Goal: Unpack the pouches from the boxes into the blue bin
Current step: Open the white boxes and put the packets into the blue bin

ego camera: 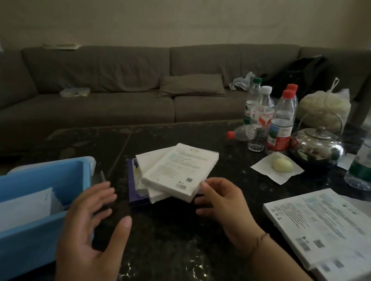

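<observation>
— Head view: stack of white boxes [177, 174] at mid-table, topmost one tilted across the others. Landmark for everything else.

— Hands?

— Right hand [223, 205] just right of the stack, fingertips [204, 186] touching the near right corner of the top box, fingers loosely curved, not wrapped round it. Left hand [91, 229] near-left of the stack, apart from it, fingers spread and relaxed, holding nothing.

— Blue bin?

— Blue bin [15, 243] well left of the stack, at the table's near edge, white pouches [7, 209] already standing inside. More flat printed packs [327, 230] well right of the stack. Water bottles [273, 118] and kettle [317, 144] beyond the stack to the right.

— Step in hand?

— Probably reaching for the next box, top of the stack. No grasp yet.

— Next move?

— Likely needs a firm pinch on that top box, lift clear of the 2 or so beneath without dragging them, left hand joining to open it, then pouches over to the bin.
</observation>
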A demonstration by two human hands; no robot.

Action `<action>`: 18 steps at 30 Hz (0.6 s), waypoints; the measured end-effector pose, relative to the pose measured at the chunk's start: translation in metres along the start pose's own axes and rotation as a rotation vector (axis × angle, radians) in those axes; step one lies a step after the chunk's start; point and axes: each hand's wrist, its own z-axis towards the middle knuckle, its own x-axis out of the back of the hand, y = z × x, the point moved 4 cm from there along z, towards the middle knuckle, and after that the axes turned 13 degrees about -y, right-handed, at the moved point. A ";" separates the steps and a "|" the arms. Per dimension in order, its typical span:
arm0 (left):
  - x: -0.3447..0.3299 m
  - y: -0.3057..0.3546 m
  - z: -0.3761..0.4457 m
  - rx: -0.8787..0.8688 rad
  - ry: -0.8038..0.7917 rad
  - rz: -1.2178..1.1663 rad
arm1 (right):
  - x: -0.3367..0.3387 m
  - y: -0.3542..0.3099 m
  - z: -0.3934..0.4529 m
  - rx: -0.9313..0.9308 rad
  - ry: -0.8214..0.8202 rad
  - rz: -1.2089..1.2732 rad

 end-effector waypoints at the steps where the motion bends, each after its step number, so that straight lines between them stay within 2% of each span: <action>1: 0.000 0.000 -0.001 0.002 -0.011 0.009 | 0.000 0.002 0.000 -0.045 0.014 -0.112; 3: 0.001 -0.002 -0.003 0.006 -0.027 0.025 | 0.002 0.004 -0.002 -0.065 0.045 -0.309; 9: -0.001 -0.004 -0.002 0.028 -0.086 0.070 | 0.009 -0.013 -0.023 0.142 0.178 -1.009; 11: -0.004 -0.005 -0.002 0.021 -0.112 0.103 | 0.021 -0.021 -0.034 0.145 0.245 -1.244; 13: -0.008 -0.004 -0.002 0.024 -0.127 0.153 | 0.041 -0.022 -0.043 -0.015 0.278 -1.443; 15: -0.013 -0.003 -0.002 0.035 -0.133 0.160 | 0.062 -0.015 -0.050 -0.250 0.270 -1.589; 18: -0.020 -0.005 -0.004 0.074 -0.158 0.160 | 0.083 0.002 -0.056 -0.445 0.214 -1.552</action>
